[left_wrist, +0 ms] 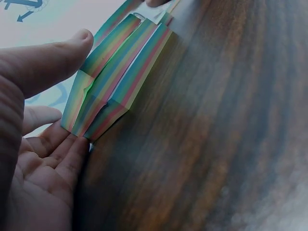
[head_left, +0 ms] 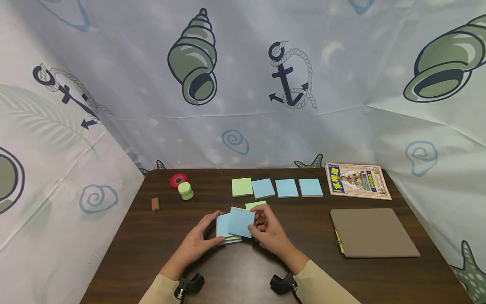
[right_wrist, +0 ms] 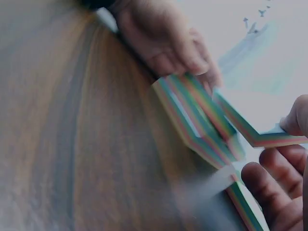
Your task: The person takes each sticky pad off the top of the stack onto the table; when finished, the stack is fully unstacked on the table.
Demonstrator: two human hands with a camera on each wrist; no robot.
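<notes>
My right hand (head_left: 273, 232) pinches a blue sticky note pad (head_left: 241, 221) between thumb and fingers, tilted over a small stack of sticky note pads (head_left: 222, 226). Beside that stack, my left hand (head_left: 195, 245) holds its left side, thumb at the front and fingers behind. In the left wrist view the stack (left_wrist: 120, 72) shows several layers with rainbow-striped edges. The right wrist view has the held pad (right_wrist: 255, 137) angled up from the stack. A green pad (head_left: 255, 204) lies just behind, partly covered by the right hand and the held pad.
A green pad (head_left: 242, 187) and several blue pads (head_left: 286, 188) form a row at the back. An illustrated booklet (head_left: 358, 181) and a brown folder-like item (head_left: 373, 233) lie right. A red ring (head_left: 178, 180), pale green container (head_left: 185, 191) and small orange-green block (head_left: 155, 204) sit left.
</notes>
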